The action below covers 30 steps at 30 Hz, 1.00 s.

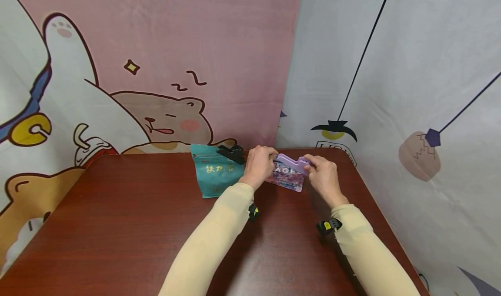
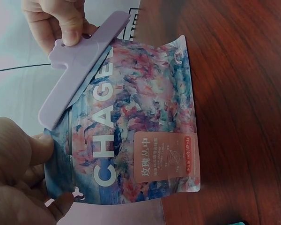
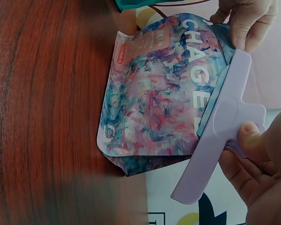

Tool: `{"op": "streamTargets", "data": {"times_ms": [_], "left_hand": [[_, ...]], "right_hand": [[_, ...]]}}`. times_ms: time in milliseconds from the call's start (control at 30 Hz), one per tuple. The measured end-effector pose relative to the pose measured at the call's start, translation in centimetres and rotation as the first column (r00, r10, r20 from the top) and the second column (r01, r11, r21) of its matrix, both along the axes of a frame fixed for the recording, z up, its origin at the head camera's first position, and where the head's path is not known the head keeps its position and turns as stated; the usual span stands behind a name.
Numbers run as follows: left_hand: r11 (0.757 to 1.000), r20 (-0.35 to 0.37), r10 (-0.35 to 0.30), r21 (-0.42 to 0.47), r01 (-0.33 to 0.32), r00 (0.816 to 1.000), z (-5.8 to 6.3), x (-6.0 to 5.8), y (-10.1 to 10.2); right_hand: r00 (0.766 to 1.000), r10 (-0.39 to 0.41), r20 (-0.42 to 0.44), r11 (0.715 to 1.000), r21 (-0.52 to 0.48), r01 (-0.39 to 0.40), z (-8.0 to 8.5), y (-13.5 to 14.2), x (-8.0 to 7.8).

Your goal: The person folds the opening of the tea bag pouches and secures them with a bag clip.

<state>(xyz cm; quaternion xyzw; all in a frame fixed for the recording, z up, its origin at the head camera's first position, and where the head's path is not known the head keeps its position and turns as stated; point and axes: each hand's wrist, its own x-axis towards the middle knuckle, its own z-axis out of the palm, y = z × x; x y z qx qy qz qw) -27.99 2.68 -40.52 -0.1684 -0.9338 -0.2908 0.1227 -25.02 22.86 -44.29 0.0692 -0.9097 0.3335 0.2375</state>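
A colourful CHAGEE pouch (image 2: 136, 98) stands at the table's back edge, its top corner pinched by my left hand (image 1: 259, 164) between thumb and fingers. Across the pouch's top lies a lilac sealing clip (image 3: 220, 126), set at a slant. My right hand (image 1: 323, 174) grips the clip by its handle, thumb on one side and fingers on the other. In the right wrist view the clip's lower end sticks out past the pouch. Left of my left hand stands a teal pouch (image 1: 215, 178) with a black clip (image 1: 232, 153) on its top; my forearm and hand cover its right side.
The dark red-brown wooden table (image 1: 129, 226) stretches toward me and to the left. Cartoon-printed cloth (image 1: 219, 61) hangs behind the table, and more printed cloth (image 1: 442, 91) hangs along the right side.
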Motion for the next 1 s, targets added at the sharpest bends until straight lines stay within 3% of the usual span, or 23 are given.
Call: {"op": "streamTargets", "data": {"times_ms": [467,1000], "left_hand": [[0.996,0.037,0.034,0.076,-0.036,0.999,0.26,0.10,-0.10],[0.994,0.044,0.036,0.098,-0.040,0.998,0.01,-0.07,-0.12]], "right_hand": [[0.999,-0.018,0.051,0.999,-0.026,0.019,0.40,0.13,0.38],[1.000,-0.012,-0.022,0.999,-0.049,0.011,0.29,-0.47,-0.13]]}}
